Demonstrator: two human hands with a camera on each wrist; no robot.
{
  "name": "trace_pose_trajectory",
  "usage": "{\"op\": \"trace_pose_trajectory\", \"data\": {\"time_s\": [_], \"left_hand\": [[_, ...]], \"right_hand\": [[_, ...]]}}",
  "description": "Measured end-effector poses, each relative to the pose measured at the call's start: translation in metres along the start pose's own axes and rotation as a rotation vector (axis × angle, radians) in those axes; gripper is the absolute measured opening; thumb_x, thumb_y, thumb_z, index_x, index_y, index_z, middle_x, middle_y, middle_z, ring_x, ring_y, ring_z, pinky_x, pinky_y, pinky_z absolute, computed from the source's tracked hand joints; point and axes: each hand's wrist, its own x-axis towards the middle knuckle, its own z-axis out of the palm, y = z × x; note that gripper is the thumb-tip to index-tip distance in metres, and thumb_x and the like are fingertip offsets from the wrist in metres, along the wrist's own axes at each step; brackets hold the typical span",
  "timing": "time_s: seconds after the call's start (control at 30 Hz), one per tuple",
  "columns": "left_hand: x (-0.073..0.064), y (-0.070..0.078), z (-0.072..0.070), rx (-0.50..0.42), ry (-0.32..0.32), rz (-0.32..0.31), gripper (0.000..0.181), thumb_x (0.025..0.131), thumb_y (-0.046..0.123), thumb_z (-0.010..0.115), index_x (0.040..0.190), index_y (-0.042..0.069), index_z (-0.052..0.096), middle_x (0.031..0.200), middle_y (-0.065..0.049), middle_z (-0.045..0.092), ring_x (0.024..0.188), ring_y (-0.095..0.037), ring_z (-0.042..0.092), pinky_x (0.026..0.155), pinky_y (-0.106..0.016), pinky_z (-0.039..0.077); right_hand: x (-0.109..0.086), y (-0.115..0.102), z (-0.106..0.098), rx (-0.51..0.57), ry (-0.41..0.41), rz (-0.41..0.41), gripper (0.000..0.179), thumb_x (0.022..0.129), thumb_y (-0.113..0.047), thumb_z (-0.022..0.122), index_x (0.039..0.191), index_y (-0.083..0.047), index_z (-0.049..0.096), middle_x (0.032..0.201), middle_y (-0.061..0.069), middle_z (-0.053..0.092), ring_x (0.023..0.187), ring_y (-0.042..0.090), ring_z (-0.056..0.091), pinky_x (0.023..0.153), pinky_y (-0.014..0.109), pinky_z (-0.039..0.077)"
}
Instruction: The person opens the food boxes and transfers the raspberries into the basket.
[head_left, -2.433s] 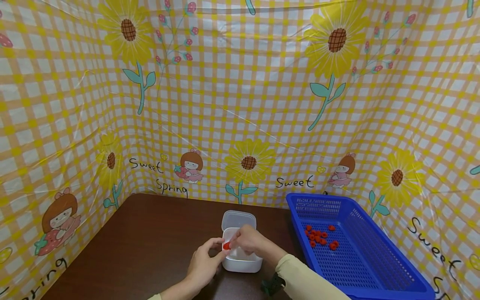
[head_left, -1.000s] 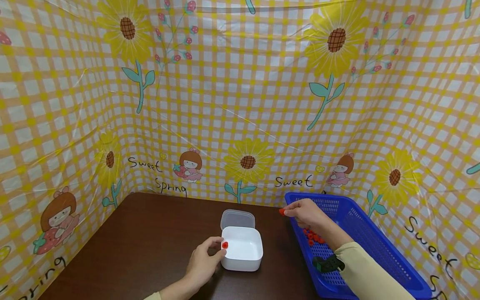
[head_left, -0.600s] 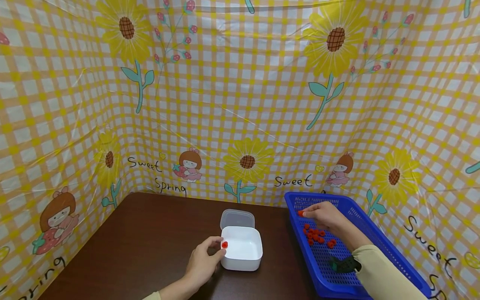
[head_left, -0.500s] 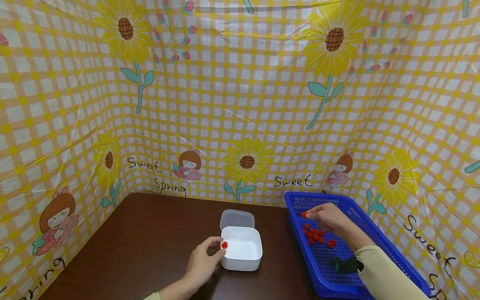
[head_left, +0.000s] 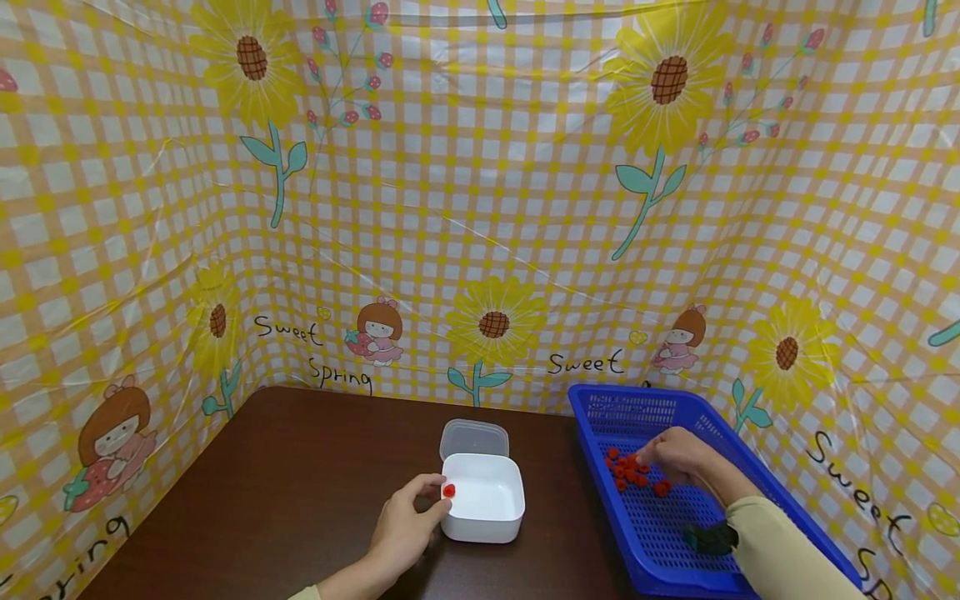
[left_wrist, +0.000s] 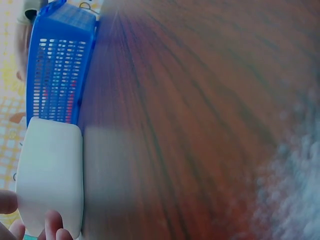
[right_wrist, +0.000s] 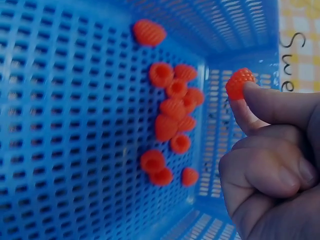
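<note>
My left hand [head_left: 408, 517] holds the left side of a small white plastic box [head_left: 483, 529], thumb and fingers at its wall and rim. In the left wrist view its fingertips [left_wrist: 53, 220] lie against the box's outside. One red raspberry [head_left: 449, 491] sits inside the box by its left wall. Over the blue basket, my right hand [head_left: 681, 454] pinches a raspberry [right_wrist: 241, 83] between thumb and index finger, as the right wrist view shows. Its other fingers are curled into the palm. Several more raspberries [right_wrist: 172, 107] lie on the basket floor beneath.
The blue perforated basket [head_left: 611, 533] stands at the right of the dark wooden table [head_left: 315, 467]. A translucent lid [head_left: 476, 440] lies behind the box. A checked, flower-printed cloth [head_left: 420, 208] hangs round the back and sides.
My right hand left the box with a raspberry, crossed right to the basket, and moved lower over the raspberries there. My left hand stayed at the box.
</note>
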Motion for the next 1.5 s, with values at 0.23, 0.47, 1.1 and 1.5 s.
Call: {"op": "trace_pose_trajectory", "data": {"time_s": [0.23, 0.47, 1.1, 1.5], "left_hand": [[0.001, 0.000, 0.000, -0.015, -0.008, 0.003, 0.028, 0.090, 0.026, 0.074, 0.118, 0.025, 0.068, 0.108, -0.002, 0.069, 0.053, -0.017, 0.063, 0.049, -0.028, 0.045], [0.001, 0.000, -0.001, -0.030, -0.020, 0.006, 0.029, 0.091, 0.027, 0.073, 0.119, 0.025, 0.068, 0.108, -0.002, 0.068, 0.053, -0.015, 0.062, 0.049, -0.028, 0.045], [0.003, 0.002, -0.001, -0.035, -0.017, 0.009, 0.028, 0.091, 0.026, 0.073, 0.119, 0.025, 0.068, 0.107, -0.001, 0.068, 0.053, -0.015, 0.061, 0.049, -0.027, 0.045], [0.000, 0.002, -0.002, -0.028, -0.022, -0.010, 0.029, 0.091, 0.026, 0.073, 0.119, 0.024, 0.067, 0.109, -0.002, 0.068, 0.054, -0.017, 0.063, 0.049, -0.028, 0.044]], "right_hand": [[0.003, 0.015, -0.001, -0.052, -0.002, 0.011, 0.018, 0.094, -0.001, 0.059, 0.097, 0.009, 0.074, 0.053, -0.005, 0.038, 0.043, 0.005, 0.020, 0.043, 0.022, 0.025], [0.002, 0.015, -0.003, -0.065, -0.002, 0.010, 0.019, 0.096, -0.003, 0.058, 0.094, 0.007, 0.074, 0.077, 0.006, 0.067, 0.043, 0.006, 0.019, 0.042, 0.023, 0.024], [-0.006, -0.057, 0.021, 0.044, 0.070, -0.119, 0.042, 0.097, -0.022, 0.064, 0.126, 0.008, 0.065, 0.046, -0.009, 0.029, 0.040, 0.007, 0.024, 0.042, 0.025, 0.031], [-0.013, -0.096, 0.051, 0.214, 0.015, -0.168, 0.042, 0.097, -0.021, 0.066, 0.127, 0.008, 0.063, 0.049, -0.011, 0.024, 0.042, 0.006, 0.018, 0.042, 0.022, 0.024]]}}
